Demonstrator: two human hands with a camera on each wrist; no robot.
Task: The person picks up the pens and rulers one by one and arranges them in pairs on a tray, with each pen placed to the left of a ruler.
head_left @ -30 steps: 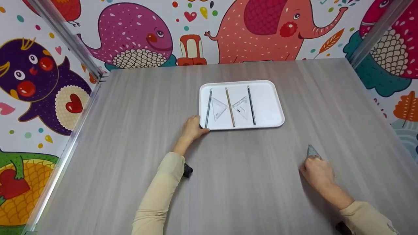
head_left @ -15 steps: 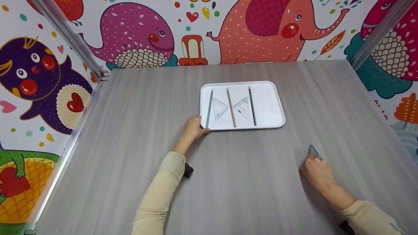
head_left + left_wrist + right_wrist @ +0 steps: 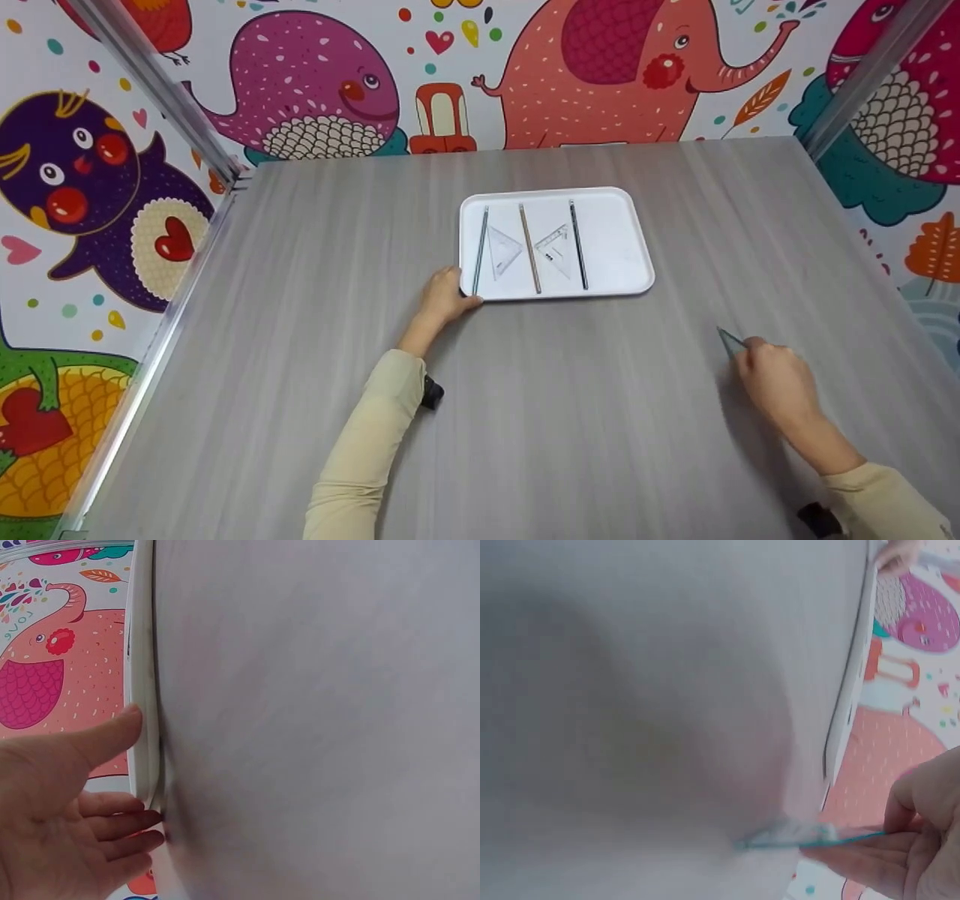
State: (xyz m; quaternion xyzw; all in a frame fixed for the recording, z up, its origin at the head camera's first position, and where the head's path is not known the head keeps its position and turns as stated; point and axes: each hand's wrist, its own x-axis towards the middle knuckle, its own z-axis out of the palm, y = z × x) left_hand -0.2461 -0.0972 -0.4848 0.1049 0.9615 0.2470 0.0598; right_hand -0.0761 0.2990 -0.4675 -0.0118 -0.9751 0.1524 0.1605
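My left hand grips the near left corner of a white rectangular tray. In the left wrist view the thumb lies against the tray's rim, with the fingers around the corner. On the tray lie a green pencil, a brown pencil and a black pencil. Two clear set squares, a left one and a right one, lie between them. My right hand pinches another clear set square near the table's right side; in the right wrist view it appears nearly edge-on.
A grey wood-grain table carries the tray toward its far side. Walls with cartoon animals stand behind and at both sides. Metal posts rise at the back corners.
My right hand has moved to the right with the set square, which has turned and now shows more edge-on. The left hand and the tray stay in place.
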